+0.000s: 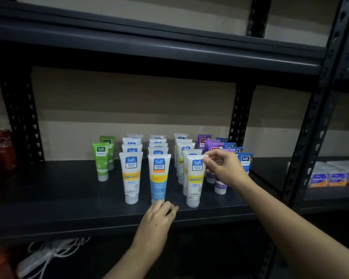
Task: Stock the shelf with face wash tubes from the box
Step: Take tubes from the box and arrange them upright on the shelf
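Rows of face wash tubes stand cap-down on the dark shelf point(69, 200). A white and yellow tube point(194, 182) heads the third white row, and my right hand point(224, 170) pinches its top right corner between thumb and fingers. Left of it stand a blue and yellow tube point(159, 178) and another white and yellow tube point(131, 177), each at the front of a row. My left hand point(159, 218) rests on the shelf with relaxed fingers just below the blue tube's cap. Two green tubes point(101, 161) stand at the left. Purple tubes point(211, 147) and blue tubes point(245, 161) stand behind my right hand. No box is in view.
A red cola can point(1, 150) stands at the shelf's far left. The black upright posts point(308, 137) frame the bay. Packs of tissues point(334, 176) lie on the neighbouring shelf at right. White cables point(48, 254) lie on the level below.
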